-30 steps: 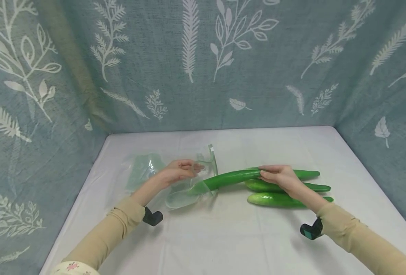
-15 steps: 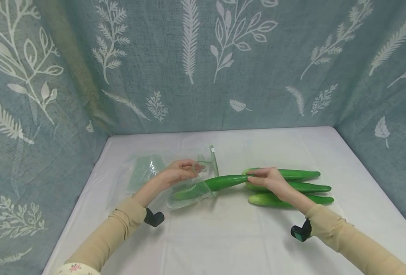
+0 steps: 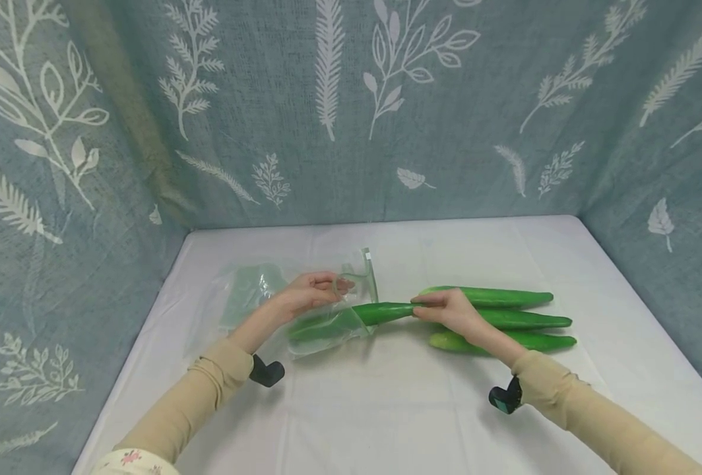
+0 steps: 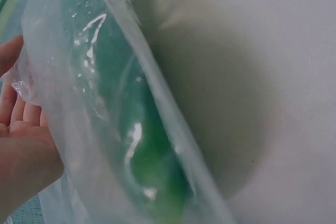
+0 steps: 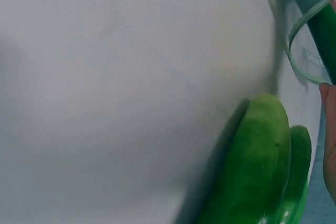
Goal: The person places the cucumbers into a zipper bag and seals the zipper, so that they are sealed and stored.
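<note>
A green cucumber [image 3: 389, 311] lies slantwise with its left part inside a clear zip bag [image 3: 342, 336]. Thumb and fingers of my right hand [image 3: 454, 313] pinch its narrow right end, which sticks out of the bag's mouth. My left hand [image 3: 309, 293] holds the bag's upper edge near the mouth, between thumb and fingers. Through the cloudy plastic in the left wrist view, the cucumber's rounded end [image 4: 157, 182] shows deep in the bag. Under and beside my right hand, three more cucumbers [image 3: 520, 298] lie side by side, partly hidden by that hand.
More clear plastic with a pale green patch [image 3: 247, 293] lies flat behind my left forearm. A white cloth covers the table [image 3: 369, 409]. Blue-grey patterned curtains [image 3: 351, 178] stand along the back and both sides.
My right hand has moved left, sliding the cucumber deeper into the bag. Its grip now sits left of the three lying cucumbers' middle. The left hand has kept its place on the bag.
</note>
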### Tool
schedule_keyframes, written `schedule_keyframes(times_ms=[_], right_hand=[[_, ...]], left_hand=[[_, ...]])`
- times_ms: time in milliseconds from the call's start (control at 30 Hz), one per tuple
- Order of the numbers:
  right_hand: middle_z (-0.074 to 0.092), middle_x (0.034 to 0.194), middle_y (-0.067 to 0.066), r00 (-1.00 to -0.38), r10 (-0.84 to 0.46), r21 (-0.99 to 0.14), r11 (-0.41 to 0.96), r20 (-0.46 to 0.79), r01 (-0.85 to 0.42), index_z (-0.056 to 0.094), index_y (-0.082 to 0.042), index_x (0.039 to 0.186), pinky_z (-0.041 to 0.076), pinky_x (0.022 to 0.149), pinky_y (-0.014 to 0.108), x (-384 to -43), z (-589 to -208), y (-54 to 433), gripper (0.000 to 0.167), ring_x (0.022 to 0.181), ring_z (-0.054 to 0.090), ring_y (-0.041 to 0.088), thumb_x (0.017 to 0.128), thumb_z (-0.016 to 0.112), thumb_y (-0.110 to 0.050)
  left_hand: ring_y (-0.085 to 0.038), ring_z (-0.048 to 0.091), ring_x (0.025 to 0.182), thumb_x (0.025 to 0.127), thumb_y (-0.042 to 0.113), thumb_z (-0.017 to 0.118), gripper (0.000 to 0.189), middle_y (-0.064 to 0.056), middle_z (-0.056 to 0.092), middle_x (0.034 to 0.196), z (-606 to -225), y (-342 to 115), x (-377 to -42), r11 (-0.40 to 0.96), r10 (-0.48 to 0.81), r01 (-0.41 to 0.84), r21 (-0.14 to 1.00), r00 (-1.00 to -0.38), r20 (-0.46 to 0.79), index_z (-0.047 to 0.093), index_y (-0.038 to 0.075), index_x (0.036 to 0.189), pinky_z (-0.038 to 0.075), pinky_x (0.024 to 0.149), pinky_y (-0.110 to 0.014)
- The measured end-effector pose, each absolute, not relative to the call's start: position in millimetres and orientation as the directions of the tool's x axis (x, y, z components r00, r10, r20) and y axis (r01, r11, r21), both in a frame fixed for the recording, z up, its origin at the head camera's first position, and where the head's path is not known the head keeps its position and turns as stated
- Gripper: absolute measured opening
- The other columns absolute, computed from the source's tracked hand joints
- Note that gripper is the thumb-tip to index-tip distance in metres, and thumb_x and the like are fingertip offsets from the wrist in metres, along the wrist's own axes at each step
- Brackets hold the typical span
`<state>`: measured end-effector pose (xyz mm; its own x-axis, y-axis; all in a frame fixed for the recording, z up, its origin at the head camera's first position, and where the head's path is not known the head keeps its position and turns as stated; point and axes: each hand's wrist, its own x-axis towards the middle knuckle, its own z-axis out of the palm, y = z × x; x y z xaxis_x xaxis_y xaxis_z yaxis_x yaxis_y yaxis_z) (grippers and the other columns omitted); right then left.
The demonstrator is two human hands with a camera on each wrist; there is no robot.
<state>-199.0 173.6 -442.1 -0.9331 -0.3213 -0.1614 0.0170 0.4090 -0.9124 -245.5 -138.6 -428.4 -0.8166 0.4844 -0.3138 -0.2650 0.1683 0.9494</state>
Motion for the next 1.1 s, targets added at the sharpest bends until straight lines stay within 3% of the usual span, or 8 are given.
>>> schedule_keyframes(times_ms=[300,433,733,1100], right_hand=[[0.065,0.116,0.02,-0.937,-0.33,-0.893,0.448,-0.113,-0.05,0.065,0.001,0.117,0.055,0.084,0.031,-200.3,-447.3,160.2,0.038,0.101,0.067,0.024,0.087,0.068,-0.021],[0.066,0.115,0.019,-0.937,-0.332,-0.899,0.435,-0.105,-0.053,0.066,0.001,0.116,0.055,0.084,0.029,-200.6,-452.3,154.0,0.036,0.1,0.067,0.024,0.086,0.069,-0.019],[0.065,0.119,0.02,-0.929,-0.349,-0.909,0.416,-0.126,-0.033,0.065,0.0,0.117,0.054,0.087,0.032,-198.7,-459.2,140.4,0.036,0.106,0.066,0.028,0.086,0.068,-0.017],[0.067,0.118,0.016,-0.932,-0.338,-0.889,0.455,-0.132,-0.039,0.067,-0.005,0.116,0.051,0.095,0.039,-201.0,-461.9,124.2,0.034,0.109,0.064,0.028,0.084,0.069,-0.018]], left_hand=[[-0.033,0.046,0.131,0.083,-0.007,0.061,0.035,-0.009,0.06,0.131,-425.7,-136.1,-250.4,0.143,0.491,-0.273,0.951,-0.815,-0.307,0.061,0.005,0.116,0.046,0.101,-0.031],[-0.033,0.044,0.132,0.084,-0.006,0.06,0.032,-0.01,0.058,0.133,-426.0,-136.3,-251.1,0.138,0.501,-0.273,0.952,-0.81,-0.305,0.062,0.008,0.112,0.042,0.105,-0.035],[-0.035,0.042,0.133,0.084,-0.006,0.06,0.039,-0.013,0.055,0.137,-424.1,-136.6,-248.5,0.133,0.499,-0.273,0.953,-0.812,-0.302,0.057,0.002,0.122,0.036,0.111,-0.042],[-0.03,0.047,0.131,0.085,-0.003,0.06,0.029,-0.01,0.057,0.135,-424.4,-137.4,-246.5,0.179,0.471,-0.263,0.948,-0.823,-0.317,0.061,0.011,0.111,0.038,0.109,-0.04]])
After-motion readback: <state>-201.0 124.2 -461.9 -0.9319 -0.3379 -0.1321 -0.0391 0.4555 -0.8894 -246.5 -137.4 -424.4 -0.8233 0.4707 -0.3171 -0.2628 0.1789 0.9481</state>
